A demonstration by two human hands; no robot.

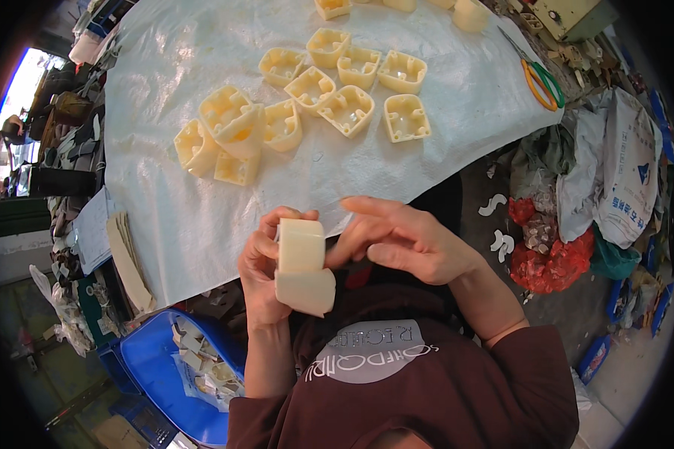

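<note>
My left hand (262, 258) is closed around a pale cream plastic housing (302, 245), held up in front of my chest. A second cream piece (305, 291) sits right below it, against the same grip; whether the two are joined I cannot tell. To the right, my right hand (408, 241) has its fingers apart, the forefinger stretched out. Its lower fingertips come close to the housing's right side; contact is unclear. Beyond both hands, several yellowish open-topped housings (347, 111) with inner corner posts lie on a white woven sheet (382, 168).
At lower left stands a blue bin (157, 374) with cream scraps inside. Scissors with orange and green handles (543, 86) lie at the sheet's right edge. Red plastic bags (550, 262) and a white sack (625, 172) are on the right, with curved white scraps (492, 204) on the floor.
</note>
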